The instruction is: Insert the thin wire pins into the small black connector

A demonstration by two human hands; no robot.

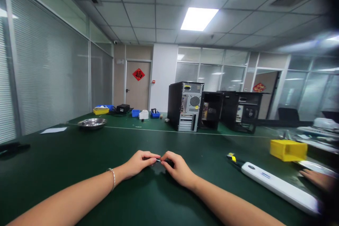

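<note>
Just above the green table (124, 148), my two hands meet in front of me. My left hand (140, 162), with a bracelet at its wrist, is closed in a pinch on one end of a small thin piece (158, 160). From the other side, my right hand (177, 167) closes its thumb and forefinger on the same piece. Only a short, light-coloured bit shows between the fingertips, so its kind cannot be told. A dark part sits under my right fingers, mostly hidden.
Black computer cases (189, 107) stand at the back. A white power strip (278, 185) lies at right, near a yellow bin (288, 150) and another person's hand (316, 178). At back left are a metal bowl (92, 123), paper (53, 130) and small blue trays (155, 114).
</note>
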